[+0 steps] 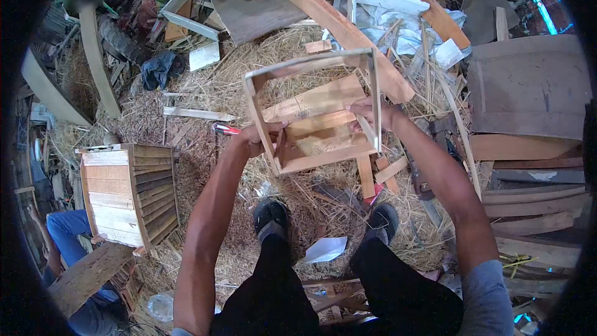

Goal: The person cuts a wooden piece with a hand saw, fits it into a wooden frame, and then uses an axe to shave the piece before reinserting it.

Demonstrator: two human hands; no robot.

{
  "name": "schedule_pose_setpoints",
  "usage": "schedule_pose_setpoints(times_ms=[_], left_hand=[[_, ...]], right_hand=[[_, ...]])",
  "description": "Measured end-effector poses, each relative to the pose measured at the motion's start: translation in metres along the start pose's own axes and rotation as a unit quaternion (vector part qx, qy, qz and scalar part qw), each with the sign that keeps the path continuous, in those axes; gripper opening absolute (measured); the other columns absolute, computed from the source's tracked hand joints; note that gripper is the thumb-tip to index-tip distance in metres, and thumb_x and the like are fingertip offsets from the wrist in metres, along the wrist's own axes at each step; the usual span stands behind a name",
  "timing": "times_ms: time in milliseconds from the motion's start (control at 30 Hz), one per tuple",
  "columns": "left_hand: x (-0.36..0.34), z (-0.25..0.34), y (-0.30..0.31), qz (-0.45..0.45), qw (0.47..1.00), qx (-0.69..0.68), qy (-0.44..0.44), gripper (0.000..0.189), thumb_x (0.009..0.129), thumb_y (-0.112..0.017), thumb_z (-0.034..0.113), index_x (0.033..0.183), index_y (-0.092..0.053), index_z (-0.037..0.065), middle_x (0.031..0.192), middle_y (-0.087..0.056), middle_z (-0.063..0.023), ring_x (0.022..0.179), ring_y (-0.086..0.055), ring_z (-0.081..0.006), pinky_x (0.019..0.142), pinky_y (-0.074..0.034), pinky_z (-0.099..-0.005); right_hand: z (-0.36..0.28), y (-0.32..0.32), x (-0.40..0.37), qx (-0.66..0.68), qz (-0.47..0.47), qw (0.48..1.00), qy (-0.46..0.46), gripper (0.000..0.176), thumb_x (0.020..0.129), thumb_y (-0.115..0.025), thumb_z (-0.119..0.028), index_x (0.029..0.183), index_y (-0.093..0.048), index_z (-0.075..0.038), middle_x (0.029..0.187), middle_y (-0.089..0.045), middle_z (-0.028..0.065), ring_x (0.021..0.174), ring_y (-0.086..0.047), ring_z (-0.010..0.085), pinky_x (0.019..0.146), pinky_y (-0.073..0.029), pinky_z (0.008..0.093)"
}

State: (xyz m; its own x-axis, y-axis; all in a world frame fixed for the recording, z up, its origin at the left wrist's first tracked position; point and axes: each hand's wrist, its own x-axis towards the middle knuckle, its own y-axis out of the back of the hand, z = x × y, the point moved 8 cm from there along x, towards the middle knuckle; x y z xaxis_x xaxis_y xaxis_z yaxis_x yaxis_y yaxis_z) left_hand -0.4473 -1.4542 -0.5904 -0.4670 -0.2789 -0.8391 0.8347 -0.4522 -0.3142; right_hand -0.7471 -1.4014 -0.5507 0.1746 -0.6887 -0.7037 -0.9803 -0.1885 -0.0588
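Note:
An open wooden frame, box-like with a lower shelf part [328, 160], is held up over the shavings-covered ground between my two hands. My left hand [261, 136] grips its left side near the lower corner, fingers wrapped round the wood. On the right side my right hand [374, 114] holds the frame, its fingers reaching inside by the upright. A red-handled tool [226, 129] lies just left of my left hand. Short wooden pieces [365, 175] lie on the ground beneath the frame's right corner.
A slatted wooden crate [127, 193] stands at the left, near a person in blue jeans [66, 235]. Long curved planks [348, 34] lie ahead. Stacked boards and a dark panel [528, 87] are at the right. White paper [326, 249] lies between my feet.

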Motion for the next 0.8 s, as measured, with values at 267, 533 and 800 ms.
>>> schedule_pose_setpoints(times_ms=[267, 533, 800], left_hand=[[-0.003, -0.006, 0.007, -0.056, 0.996, -0.046, -0.058, 0.043, 0.103, -0.055, 0.033, 0.117, -0.063, -0.007, 0.103, -0.074, -0.0178, 0.093, -0.074, -0.0238, 0.073, -0.064, -0.0309], [-0.052, 0.015, -0.009, 0.156, 0.878, 0.221, -0.395, 0.035, 0.095, -0.068, 0.012, 0.126, -0.061, -0.001, 0.113, -0.069, -0.0153, 0.101, -0.068, -0.0214, 0.092, -0.054, -0.0337], [-0.043, 0.012, -0.033, 0.117, 0.922, -0.021, -0.367, 0.024, 0.101, -0.060, 0.010, 0.117, -0.060, -0.008, 0.112, -0.068, -0.0135, 0.098, -0.069, -0.0200, 0.087, -0.062, -0.0342]], right_hand=[[0.052, -0.004, 0.010, 0.198, 0.015, 0.965, -0.170, 0.032, 0.100, -0.057, -0.028, 0.102, -0.061, 0.004, 0.078, -0.064, 0.0189, 0.064, -0.067, 0.0277, 0.057, -0.059, 0.0389], [0.031, -0.005, -0.001, 0.159, 0.049, 0.973, -0.159, 0.034, 0.103, -0.052, -0.029, 0.101, -0.061, 0.004, 0.081, -0.066, 0.0198, 0.065, -0.067, 0.0244, 0.057, -0.059, 0.0354], [-0.090, -0.013, -0.056, 0.013, 0.159, 0.986, 0.057, 0.028, 0.104, -0.049, -0.023, 0.106, -0.066, -0.002, 0.074, -0.062, 0.0045, 0.058, -0.059, 0.0121, 0.048, -0.046, 0.0272]])
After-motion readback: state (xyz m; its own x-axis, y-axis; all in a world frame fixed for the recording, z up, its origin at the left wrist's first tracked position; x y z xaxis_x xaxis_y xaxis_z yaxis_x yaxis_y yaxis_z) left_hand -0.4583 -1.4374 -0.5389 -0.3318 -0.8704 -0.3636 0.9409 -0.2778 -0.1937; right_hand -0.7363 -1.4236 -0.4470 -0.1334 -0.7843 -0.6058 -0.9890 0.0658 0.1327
